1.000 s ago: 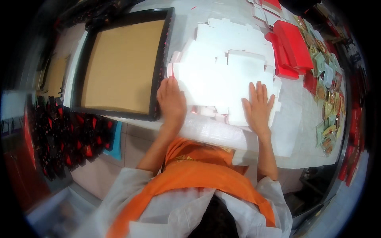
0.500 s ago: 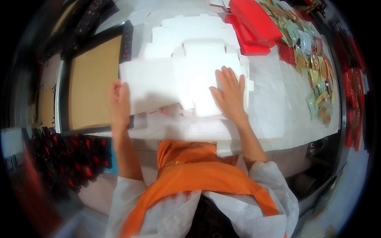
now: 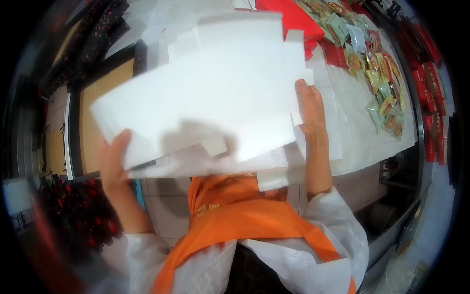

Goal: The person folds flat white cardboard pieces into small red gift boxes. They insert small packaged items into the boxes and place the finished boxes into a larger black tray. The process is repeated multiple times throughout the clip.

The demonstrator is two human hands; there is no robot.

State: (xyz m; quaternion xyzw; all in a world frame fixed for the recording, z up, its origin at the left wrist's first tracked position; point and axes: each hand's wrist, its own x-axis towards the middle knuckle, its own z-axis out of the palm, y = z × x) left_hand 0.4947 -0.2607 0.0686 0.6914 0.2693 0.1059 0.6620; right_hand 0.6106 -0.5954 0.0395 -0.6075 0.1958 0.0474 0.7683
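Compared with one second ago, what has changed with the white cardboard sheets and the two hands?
Both hands lay flat on the white die-cut cardboard sheets on the table. Now the left hand grips the lower left corner and the right hand the right edge, and the sheets are lifted toward the camera. The black-framed tray, red boxes and wrapped snacks stayed put.

Single head-worn fisheye view; looks steeply down over torso onto table (image 3: 362, 132); close range; edges bend at rim
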